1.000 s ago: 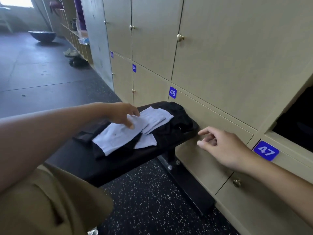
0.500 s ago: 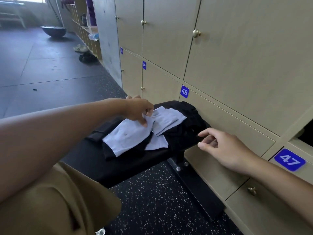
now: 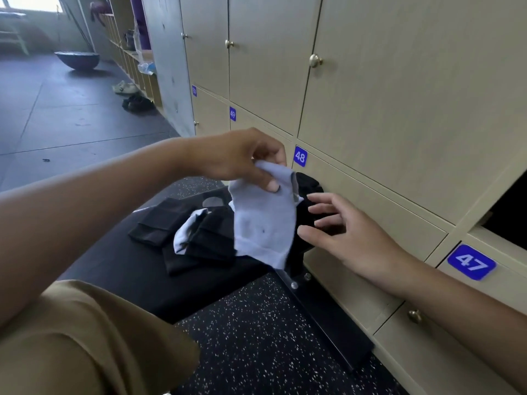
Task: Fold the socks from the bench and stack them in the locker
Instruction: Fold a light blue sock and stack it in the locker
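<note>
My left hand (image 3: 242,158) pinches the top of a pale blue sock (image 3: 263,223) and holds it hanging above the black bench (image 3: 119,263). My right hand (image 3: 345,232) hovers just right of the sock with its fingers spread, holding nothing. On the bench lie several black socks (image 3: 162,220) and another pale blue sock (image 3: 185,232), partly tucked under a dark one. An open locker (image 3: 510,212) shows as a dark opening at the right edge, above the blue plate numbered 47.
Beige locker doors (image 3: 399,95) with brass knobs line the wall on the right, numbered 47 to 50. The bench's black metal foot (image 3: 328,317) stands on speckled black flooring. My tan-trousered knee (image 3: 71,343) fills the lower left. Shoes (image 3: 125,88) lie far back.
My left hand has lifted the pale blue sock off the bench pile into the air. My right hand has come up and toward the sock. The dark socks beneath are uncovered.
</note>
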`<act>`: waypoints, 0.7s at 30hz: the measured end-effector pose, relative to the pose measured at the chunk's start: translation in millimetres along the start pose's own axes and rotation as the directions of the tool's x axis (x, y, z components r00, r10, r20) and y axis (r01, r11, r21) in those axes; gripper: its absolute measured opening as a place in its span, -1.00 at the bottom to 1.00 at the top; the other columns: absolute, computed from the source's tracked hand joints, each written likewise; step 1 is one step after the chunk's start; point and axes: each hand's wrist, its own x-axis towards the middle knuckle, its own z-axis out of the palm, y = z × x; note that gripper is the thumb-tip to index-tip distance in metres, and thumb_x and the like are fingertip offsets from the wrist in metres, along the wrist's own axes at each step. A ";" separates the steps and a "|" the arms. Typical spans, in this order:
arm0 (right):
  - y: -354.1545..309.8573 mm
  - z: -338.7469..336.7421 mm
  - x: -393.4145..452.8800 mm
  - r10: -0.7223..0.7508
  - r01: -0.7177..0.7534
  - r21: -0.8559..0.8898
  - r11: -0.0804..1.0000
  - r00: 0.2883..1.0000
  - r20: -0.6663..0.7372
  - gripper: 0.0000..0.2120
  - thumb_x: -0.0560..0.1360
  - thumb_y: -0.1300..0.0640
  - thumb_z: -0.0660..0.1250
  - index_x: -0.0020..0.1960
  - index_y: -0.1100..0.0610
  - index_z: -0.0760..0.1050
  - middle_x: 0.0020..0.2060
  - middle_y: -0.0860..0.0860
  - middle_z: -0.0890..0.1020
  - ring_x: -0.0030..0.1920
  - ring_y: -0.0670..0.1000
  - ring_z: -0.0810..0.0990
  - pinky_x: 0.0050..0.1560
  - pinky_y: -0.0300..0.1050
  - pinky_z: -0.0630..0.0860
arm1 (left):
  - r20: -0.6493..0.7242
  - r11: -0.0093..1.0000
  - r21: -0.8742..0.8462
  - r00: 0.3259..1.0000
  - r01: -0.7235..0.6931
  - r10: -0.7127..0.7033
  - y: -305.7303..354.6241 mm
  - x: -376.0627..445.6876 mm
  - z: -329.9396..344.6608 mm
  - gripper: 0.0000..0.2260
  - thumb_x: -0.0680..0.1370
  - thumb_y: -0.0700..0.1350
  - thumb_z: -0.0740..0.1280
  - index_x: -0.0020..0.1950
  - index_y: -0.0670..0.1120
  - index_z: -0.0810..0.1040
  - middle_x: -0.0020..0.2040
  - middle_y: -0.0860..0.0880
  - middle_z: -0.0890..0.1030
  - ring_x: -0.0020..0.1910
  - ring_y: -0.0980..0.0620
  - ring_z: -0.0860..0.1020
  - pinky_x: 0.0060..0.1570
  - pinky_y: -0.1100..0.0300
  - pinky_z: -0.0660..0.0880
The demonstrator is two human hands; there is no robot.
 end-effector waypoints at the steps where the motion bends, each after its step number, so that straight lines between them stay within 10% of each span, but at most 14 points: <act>1: -2.1 0.5 -0.4 -0.008 0.009 0.030 1.000 1.000 -0.005 -0.47 0.41 -0.17 0.51 0.33 -0.24 0.43 0.19 -0.25 0.56 0.16 -0.23 0.57 0.17 -0.13 0.51 | 0.005 0.999 -0.051 1.000 -0.011 0.011 4.7 0.2 3.0 -0.85 0.53 -0.13 0.52 0.02 -0.13 0.62 -0.07 -0.06 0.69 -0.04 0.01 0.65 -0.01 0.11 0.56; 5: -9.2 -4.1 -2.9 -0.097 0.105 0.102 0.989 0.992 -0.077 -0.69 0.48 -0.01 0.51 0.19 -0.14 0.57 0.11 -0.21 0.64 0.15 -0.19 0.58 0.13 0.00 0.59 | 0.009 0.980 -0.195 1.000 -0.020 0.023 15.6 5.5 21.8 -0.86 0.54 -0.19 0.50 0.04 -0.20 0.62 -0.04 -0.11 0.71 -0.11 0.14 0.64 -0.10 0.32 0.54; 9: -12.8 -15.9 -7.2 -0.096 0.130 0.163 0.978 0.976 -0.197 -0.97 0.54 0.15 0.46 -0.03 0.11 0.66 -0.15 -0.03 0.73 -0.11 -0.11 0.67 -0.01 -0.03 0.57 | -0.043 0.953 -0.303 0.999 -0.008 -0.005 17.7 13.4 39.9 -0.82 0.54 -0.20 0.50 0.05 -0.26 0.61 0.02 -0.21 0.70 -0.06 -0.01 0.66 0.00 0.12 0.57; 13: -10.9 -25.2 -12.8 0.016 0.046 0.227 0.973 0.965 -0.263 -0.93 0.54 0.13 0.46 -0.04 0.13 0.67 -0.15 0.06 0.74 -0.09 0.04 0.71 0.02 0.04 0.60 | -0.122 0.946 -0.325 0.991 0.017 -0.059 23.9 19.4 54.5 -0.82 0.53 -0.18 0.51 0.08 -0.18 0.59 0.05 -0.23 0.67 -0.03 -0.18 0.65 0.13 -0.02 0.57; 21: -5.3 -46.1 -18.7 0.418 -0.178 0.665 0.725 0.881 -0.220 -0.76 0.60 0.18 0.37 0.18 0.32 0.59 0.05 0.20 0.72 0.09 0.17 0.71 0.29 0.20 0.55 | -0.341 0.996 -0.037 0.938 -0.082 0.064 43.9 25.0 80.9 -0.51 0.46 -0.04 0.56 0.25 0.21 0.37 0.25 0.15 0.38 0.18 0.22 0.46 0.11 0.26 0.44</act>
